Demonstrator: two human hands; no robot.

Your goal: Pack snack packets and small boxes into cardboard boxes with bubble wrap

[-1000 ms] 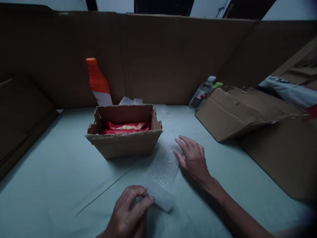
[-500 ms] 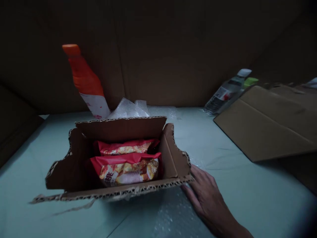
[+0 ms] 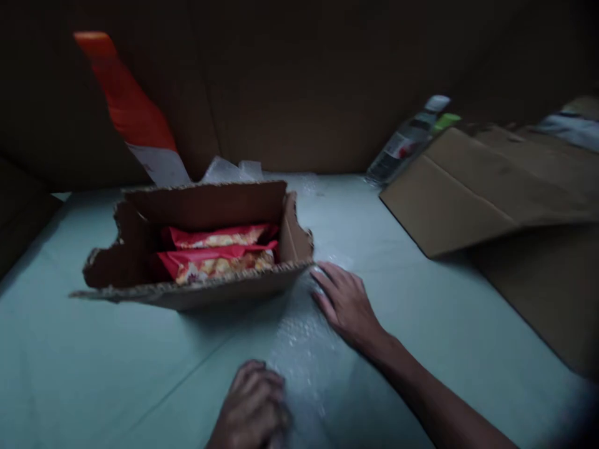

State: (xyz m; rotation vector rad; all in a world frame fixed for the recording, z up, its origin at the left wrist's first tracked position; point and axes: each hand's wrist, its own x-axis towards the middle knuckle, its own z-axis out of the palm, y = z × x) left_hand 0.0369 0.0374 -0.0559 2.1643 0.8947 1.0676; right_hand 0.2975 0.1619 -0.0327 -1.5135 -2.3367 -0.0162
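Observation:
An uncovered cardboard box (image 3: 234, 296) with ragged cut edges stands left of centre. Inside it are two red snack packets (image 3: 219, 262) with food pictures on them. From under or beside the box, a strip of clear bubble wrap (image 3: 302, 355) runs toward me. My right hand (image 3: 349, 305) rests by the box's right front corner, fingers stretched out and thumb apart, over the wrap's right side. Low in the view, my left hand (image 3: 257, 405) is beside the wrap's left edge, its fingers curled and somewhat blurred. What those fingers may hold is hidden.
A bottle with an orange top and white lower part (image 3: 135, 118) leans at the back left. More bubble wrap (image 3: 229, 171) lies behind the box. At right, a clear bottle (image 3: 402, 143) and a green cap (image 3: 447, 121) show behind folded cardboard (image 3: 468, 193). Dark cardboard walls (image 3: 304, 81) surround the pale surface.
My left hand has come into view at the bottom. The whole scene has shifted up and left as the camera moved; my right hand stays near the box corner with more forearm showing.

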